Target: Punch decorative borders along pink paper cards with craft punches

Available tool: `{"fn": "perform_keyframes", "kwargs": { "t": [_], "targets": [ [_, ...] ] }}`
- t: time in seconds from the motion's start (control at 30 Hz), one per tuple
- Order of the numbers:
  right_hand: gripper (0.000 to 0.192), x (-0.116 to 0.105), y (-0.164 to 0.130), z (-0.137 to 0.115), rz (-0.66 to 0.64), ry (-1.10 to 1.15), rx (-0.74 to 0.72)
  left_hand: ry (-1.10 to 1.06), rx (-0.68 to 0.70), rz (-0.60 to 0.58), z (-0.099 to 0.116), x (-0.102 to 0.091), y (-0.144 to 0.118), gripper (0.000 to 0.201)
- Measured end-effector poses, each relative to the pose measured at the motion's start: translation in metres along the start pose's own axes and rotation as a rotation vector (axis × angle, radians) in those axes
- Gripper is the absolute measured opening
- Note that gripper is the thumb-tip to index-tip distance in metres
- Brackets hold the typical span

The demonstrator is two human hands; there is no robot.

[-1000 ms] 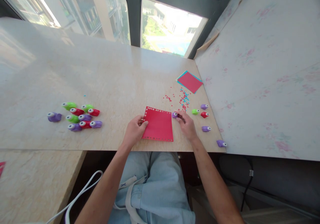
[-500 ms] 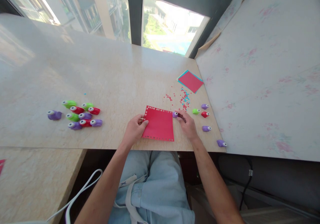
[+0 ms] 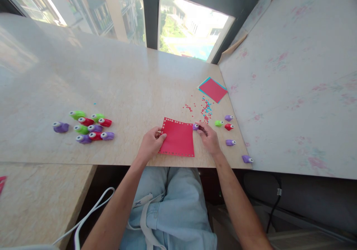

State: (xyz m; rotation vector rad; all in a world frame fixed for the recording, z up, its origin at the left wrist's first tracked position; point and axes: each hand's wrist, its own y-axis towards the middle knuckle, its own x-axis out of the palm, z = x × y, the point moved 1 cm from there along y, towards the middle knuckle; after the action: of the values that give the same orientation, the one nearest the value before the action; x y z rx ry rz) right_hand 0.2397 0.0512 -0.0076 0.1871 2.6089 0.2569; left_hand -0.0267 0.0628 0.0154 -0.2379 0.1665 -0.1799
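Paper (image 3: 178, 138) pinched in left hand (image 3: 151, 144) was perforated along 12 and 6 o'clock; 3, where right hand (image 3: 208, 138) grasped punch (image 3: 194, 127), looked unfinished.

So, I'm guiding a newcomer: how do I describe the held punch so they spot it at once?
On the pale tabletop, find the red sheet in the left hand. At its right edge, near the far corner, is a purple punch. Unlike the other purple punches, it is gripped by the right hand.

Red perforated paper (image 3: 178, 138), purple punch (image 3: 195, 127) at edge
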Motion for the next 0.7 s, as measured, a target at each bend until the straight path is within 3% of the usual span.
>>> {"fn": "perform_keyframes", "kwargs": {
  "t": [0.7],
  "targets": [
    [0.033,-0.0006,0.0,-0.005,0.007,-0.039,0.001,-0.09,-0.008,-0.09,-0.0006,-0.0015,0.0008,0.039]
  ]
}}
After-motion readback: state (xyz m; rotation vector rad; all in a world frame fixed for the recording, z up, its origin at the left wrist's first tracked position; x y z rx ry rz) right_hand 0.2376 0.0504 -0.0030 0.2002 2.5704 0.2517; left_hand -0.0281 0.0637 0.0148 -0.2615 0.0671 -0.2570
